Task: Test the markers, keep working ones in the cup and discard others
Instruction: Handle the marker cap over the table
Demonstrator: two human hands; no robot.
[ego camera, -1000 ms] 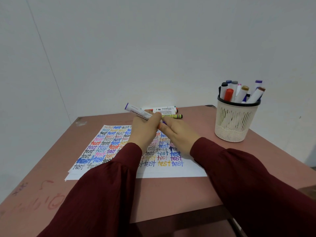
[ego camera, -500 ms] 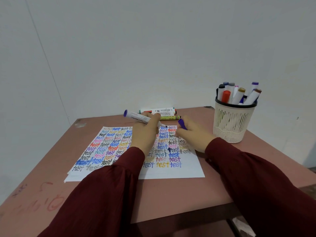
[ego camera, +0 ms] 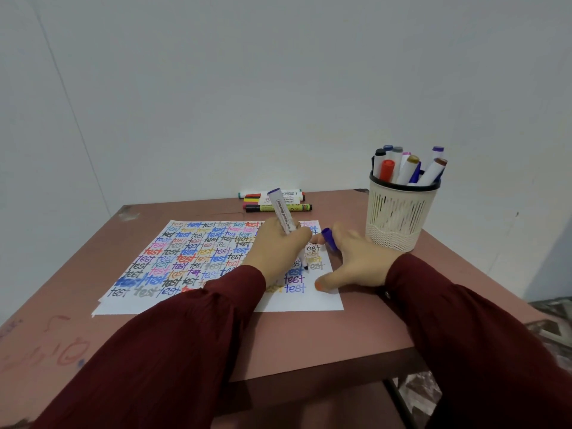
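- Near the middle of the head view, which step is this?
- Testing. The left hand (ego camera: 275, 252) has its fingers clamped on the marker (ego camera: 283, 216), tip down on the paper (ego camera: 297, 301). The right hand (ego camera: 356, 261) pinches the purple cap (ego camera: 329, 238).
- Next?
- Judge the stroke and recap. Then it goes in the cup (ego camera: 399, 218) at right, or probably with the loose markers (ego camera: 297, 208) at the back of the surface (ego camera: 309, 342).

Reddish-brown tabletop (ego camera: 309, 342), chipped at far left corner, red scribbles (ego camera: 66, 351) near front left corner. White paper sheet covered in coloured "test" words (ego camera: 297, 303) lies flat mid-tabletop. Cream slotted plastic cup with black rim (ego camera: 397, 218) stands by right edge. Small pile of loose markers (ego camera: 272, 201) lies along far edge.
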